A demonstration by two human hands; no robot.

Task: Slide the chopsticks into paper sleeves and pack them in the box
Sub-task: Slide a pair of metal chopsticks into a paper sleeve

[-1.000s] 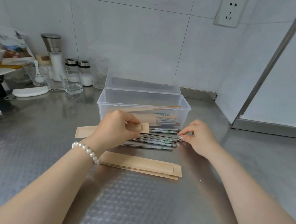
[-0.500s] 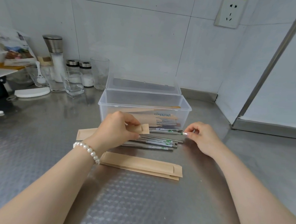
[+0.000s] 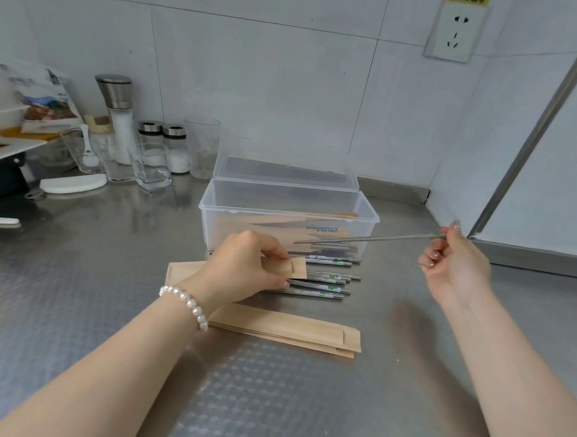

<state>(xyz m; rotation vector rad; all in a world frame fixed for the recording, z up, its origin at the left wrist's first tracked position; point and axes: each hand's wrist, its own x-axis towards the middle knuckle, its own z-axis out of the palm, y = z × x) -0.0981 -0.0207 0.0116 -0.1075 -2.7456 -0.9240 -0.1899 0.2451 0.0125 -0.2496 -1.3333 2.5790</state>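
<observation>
The right hand (image 3: 455, 265) pinches lifted chopsticks (image 3: 370, 239) before the box (image 3: 289, 215); the left hand (image 3: 247, 266) pinches a sleeve (image 3: 299, 269) mid-counter. Aim tips squarely into its mouth.

A stainless steel counter (image 3: 73, 289) with a fine embossed pattern runs to the tiled wall. On it stands a clear plastic box (image 3: 289, 215), lid tipped open against the wall behind. Just before the box lies a loose row of metal chopsticks (image 3: 327, 281), and nearer the front edge a flat stack of brown paper sleeves (image 3: 287, 329). Back left stand a grinder (image 3: 117, 120), two small shakers (image 3: 163, 143), a tall glass (image 3: 202, 145) and a square glass (image 3: 150, 166), with a white lid (image 3: 73, 183) lying flat beside them.
</observation>
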